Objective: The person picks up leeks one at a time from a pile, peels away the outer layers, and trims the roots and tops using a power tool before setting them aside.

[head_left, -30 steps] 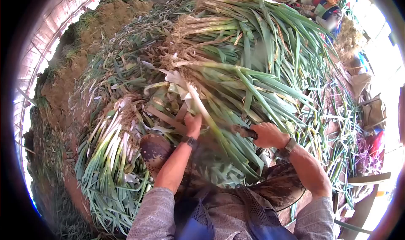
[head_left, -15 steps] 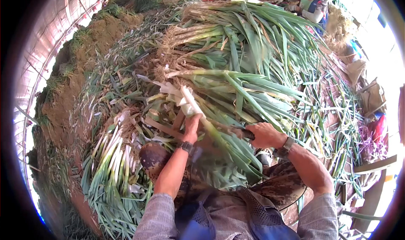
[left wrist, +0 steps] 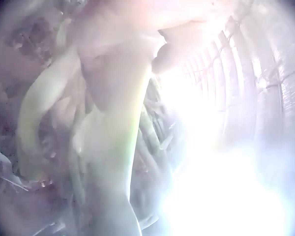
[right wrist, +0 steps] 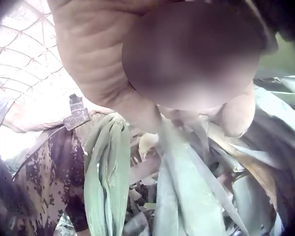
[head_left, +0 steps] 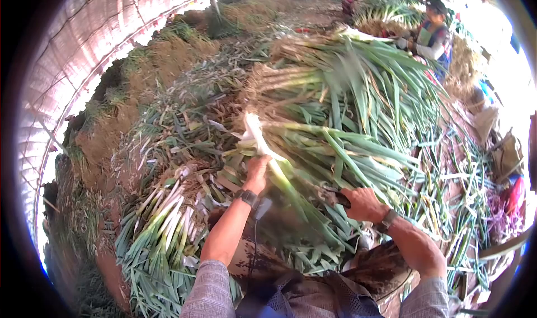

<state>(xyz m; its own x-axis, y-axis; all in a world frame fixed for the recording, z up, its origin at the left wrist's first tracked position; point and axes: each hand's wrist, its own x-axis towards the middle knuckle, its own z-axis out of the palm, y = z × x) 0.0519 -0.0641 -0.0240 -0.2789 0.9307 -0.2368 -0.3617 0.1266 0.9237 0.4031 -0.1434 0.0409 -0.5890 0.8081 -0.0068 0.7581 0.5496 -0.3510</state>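
My left hand (head_left: 258, 171) grips a leek (head_left: 281, 178) just below its white end, which points up and away from me. A pale loose leaf layer hangs by that end. The stalk fills the middle of the washed-out left wrist view. My right hand (head_left: 366, 204) holds the dark handle of a knife (head_left: 342, 200), whose blurred blade points left toward the leek's green leaves. In the right wrist view, a dark blurred oval covers part of the palm (right wrist: 93, 54), and long green leaves (right wrist: 187, 191) hang beneath the fingers.
A large heap of leeks (head_left: 363, 88) with roots lies ahead. Cleaner white-stemmed leeks (head_left: 168, 223) lie at the left, by my knee. Leaf scraps (head_left: 196, 105) cover the ground. Another person (head_left: 436, 38) sits at the far right. A brown sack (head_left: 508, 153) stands at the right edge.
The head view has tilted up, so everything sits lower in it. Both hands keep their grips; the loose white layer by the leek's end has changed shape.
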